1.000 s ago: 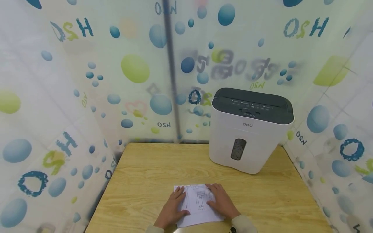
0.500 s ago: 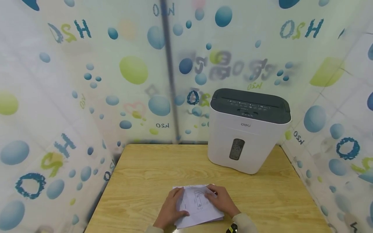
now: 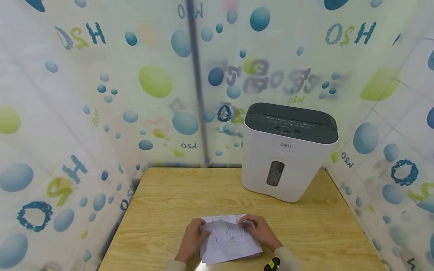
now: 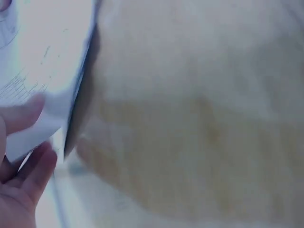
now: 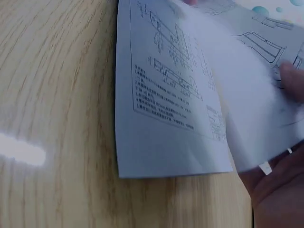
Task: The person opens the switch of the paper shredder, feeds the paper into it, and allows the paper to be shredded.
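Note:
A small stack of white paper sheets printed with line drawings lies near the table's front. Its top sheet (image 3: 230, 244) is bowed up along its far edge, showing another printed sheet (image 5: 161, 118) beneath. My left hand (image 3: 192, 239) pinches the top sheet's far left corner; in the left wrist view its thumb (image 4: 26, 114) lies over the paper with fingers below. At the far right corner my right hand (image 3: 262, 232) grips the same sheet, thumb on its face and fingers behind, as the right wrist view shows.
A white paper shredder (image 3: 288, 165) with a dark grey top stands at the table's back right. The wood-grain table (image 3: 176, 192) is bounded at the back and sides by patterned curtains (image 3: 156, 124).
Both hands have gone from lying spread on the stack to pinching the top sheet's far corners. That sheet's far edge has come up and bent toward me.

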Tool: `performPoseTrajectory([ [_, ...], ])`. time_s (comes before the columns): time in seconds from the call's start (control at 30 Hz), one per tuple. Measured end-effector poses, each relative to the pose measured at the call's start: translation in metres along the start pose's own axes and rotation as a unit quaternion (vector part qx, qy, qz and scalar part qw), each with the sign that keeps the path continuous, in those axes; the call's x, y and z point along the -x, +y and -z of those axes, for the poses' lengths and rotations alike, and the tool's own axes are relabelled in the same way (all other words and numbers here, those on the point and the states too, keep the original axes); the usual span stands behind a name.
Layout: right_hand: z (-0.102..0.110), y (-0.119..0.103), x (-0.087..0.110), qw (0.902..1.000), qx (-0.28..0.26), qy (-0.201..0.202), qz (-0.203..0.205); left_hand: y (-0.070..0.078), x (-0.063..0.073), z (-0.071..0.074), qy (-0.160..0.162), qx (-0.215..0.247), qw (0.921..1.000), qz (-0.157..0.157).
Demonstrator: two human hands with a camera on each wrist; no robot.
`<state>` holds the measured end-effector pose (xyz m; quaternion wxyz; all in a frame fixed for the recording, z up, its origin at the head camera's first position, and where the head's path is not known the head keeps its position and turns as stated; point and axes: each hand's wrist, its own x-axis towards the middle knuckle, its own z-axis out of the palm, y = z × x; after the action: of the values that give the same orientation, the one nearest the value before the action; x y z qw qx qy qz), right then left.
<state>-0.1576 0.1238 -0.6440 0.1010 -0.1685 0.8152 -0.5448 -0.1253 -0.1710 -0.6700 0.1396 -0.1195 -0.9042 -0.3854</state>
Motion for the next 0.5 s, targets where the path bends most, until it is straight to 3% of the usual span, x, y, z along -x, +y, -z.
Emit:
performPoseTrajectory([
  [0.17,0.005,0.000,0.001,0.9973,0.003,0.012,-0.072,0.001,-0.008,0.006,0.001,0.076,0.9970,0.016],
  [0.33,0.010,0.002,0.000,0.9951,0.034,0.063,-0.069,0.003,-0.013,0.006,0.005,0.098,0.9945,0.036],
  [0.5,0.016,-0.001,0.000,0.9914,0.049,0.105,-0.061,0.008,-0.019,0.006,0.004,0.147,0.9847,0.093],
])
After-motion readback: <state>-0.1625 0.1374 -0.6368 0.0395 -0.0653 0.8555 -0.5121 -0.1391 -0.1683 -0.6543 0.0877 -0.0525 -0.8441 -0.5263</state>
